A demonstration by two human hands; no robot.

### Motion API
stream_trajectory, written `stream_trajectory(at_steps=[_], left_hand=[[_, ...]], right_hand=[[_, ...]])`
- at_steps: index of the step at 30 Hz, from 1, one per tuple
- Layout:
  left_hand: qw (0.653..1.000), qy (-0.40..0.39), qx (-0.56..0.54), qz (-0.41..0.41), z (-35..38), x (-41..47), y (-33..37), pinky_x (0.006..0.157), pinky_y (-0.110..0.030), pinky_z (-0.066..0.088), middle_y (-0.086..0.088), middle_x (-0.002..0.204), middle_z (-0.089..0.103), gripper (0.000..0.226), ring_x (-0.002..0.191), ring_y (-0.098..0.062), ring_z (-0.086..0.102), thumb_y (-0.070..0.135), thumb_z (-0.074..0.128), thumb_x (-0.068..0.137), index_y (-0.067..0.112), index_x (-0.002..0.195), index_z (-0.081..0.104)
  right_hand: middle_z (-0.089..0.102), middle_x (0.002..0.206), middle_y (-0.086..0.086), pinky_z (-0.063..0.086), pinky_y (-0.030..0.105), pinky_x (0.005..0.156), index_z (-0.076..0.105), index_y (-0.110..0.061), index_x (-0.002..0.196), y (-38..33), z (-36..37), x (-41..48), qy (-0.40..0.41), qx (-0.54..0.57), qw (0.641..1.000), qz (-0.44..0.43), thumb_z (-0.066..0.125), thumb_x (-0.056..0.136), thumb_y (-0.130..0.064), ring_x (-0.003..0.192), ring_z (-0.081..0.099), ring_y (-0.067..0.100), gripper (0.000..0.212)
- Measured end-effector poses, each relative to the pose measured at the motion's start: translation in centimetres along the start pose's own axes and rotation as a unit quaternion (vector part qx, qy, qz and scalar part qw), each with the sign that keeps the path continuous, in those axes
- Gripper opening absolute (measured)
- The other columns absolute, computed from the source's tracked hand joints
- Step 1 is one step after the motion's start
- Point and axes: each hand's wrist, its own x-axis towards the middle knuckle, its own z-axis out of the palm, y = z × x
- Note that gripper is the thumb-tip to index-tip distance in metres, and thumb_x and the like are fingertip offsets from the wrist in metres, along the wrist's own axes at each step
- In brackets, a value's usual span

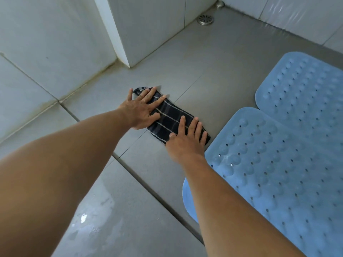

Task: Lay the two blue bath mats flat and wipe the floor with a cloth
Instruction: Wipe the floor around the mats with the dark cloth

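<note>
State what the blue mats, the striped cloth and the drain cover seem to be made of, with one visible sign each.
Near mat and far mat: likely soft rubber or PVC, matte, moulded bumps and holes. Cloth: woven fabric, pale stripes, lying limp. Drain cover: apparently metal, shiny, perforated.

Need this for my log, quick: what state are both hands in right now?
Left hand: open, straight fingers pressing the striped cloth.
Right hand: open, pressing the same cloth.
</note>
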Motion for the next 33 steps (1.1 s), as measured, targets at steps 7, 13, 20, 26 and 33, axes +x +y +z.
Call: stream_trajectory(at_steps=[7, 13, 20, 26, 33], left_hand=[[0.999, 0.032, -0.028, 0.002, 0.3, 1.6, 1.0, 0.121, -0.061, -0.006, -0.005, 0.165, -0.023, 0.066, 0.153, -0.027, -0.016, 0.068, -0.001, 0.095, 0.045, 0.154, -0.02], [0.999, 0.031, -0.019, 0.012, -0.7, 3.3, 1.0, 0.121, -0.063, -0.006, -0.004, 0.166, -0.021, 0.074, 0.154, -0.027, -0.012, 0.075, -0.008, 0.088, 0.045, 0.154, -0.019], [0.996, 0.07, 0.03, 0.035, -2.4, 8.2, 3.0, 0.124, -0.055, -0.005, -0.013, 0.165, -0.02, 0.073, 0.153, -0.028, -0.017, 0.068, -0.007, 0.096, 0.031, 0.158, -0.015], [0.998, 0.053, -0.014, 0.024, -1.9, 8.0, 3.5, 0.125, -0.049, -0.005, -0.008, 0.165, -0.02, 0.075, 0.154, -0.026, -0.014, 0.068, -0.009, 0.094, 0.029, 0.158, -0.016], [0.999, 0.03, -0.019, 0.015, -2.8, 8.5, 3.4, 0.125, -0.049, -0.004, -0.008, 0.163, -0.027, 0.077, 0.151, -0.025, -0.022, 0.068, -0.014, 0.091, 0.029, 0.156, -0.023]], right_hand=[[-0.023, 0.165, 0.008, -0.016, 0.045, 0.119, -0.02, -0.013, 0.156, 0.9, -1.8, 2.9, 0.044, 0.04, 0.997, 0.052, 0.01, 0.106, -0.045, 0.152, -0.022, 0.023, 0.067], [-0.027, 0.164, 0.01, -0.017, 0.047, 0.118, -0.023, -0.013, 0.155, 1.1, -1.6, 3.5, 0.071, 0.016, 0.995, 0.067, 0.012, 0.106, -0.045, 0.151, -0.024, 0.025, 0.068], [-0.026, 0.164, 0.012, -0.013, 0.049, 0.122, -0.023, -0.012, 0.155, 2.8, -4.7, 7.8, 0.083, -0.011, 0.992, 0.098, 0.013, 0.106, -0.044, 0.151, -0.023, 0.027, 0.068], [-0.027, 0.163, 0.013, -0.013, 0.05, 0.122, -0.022, -0.009, 0.155, 2.0, -5.8, 8.2, 0.058, 0.036, 0.99, 0.123, 0.019, 0.106, -0.038, 0.151, -0.025, 0.028, 0.07], [-0.038, 0.158, 0.011, -0.017, 0.052, 0.12, -0.03, -0.012, 0.152, 2.1, -7.3, 8.4, 0.006, 0.062, 0.991, 0.118, 0.015, 0.106, -0.038, 0.147, -0.034, 0.026, 0.069]])
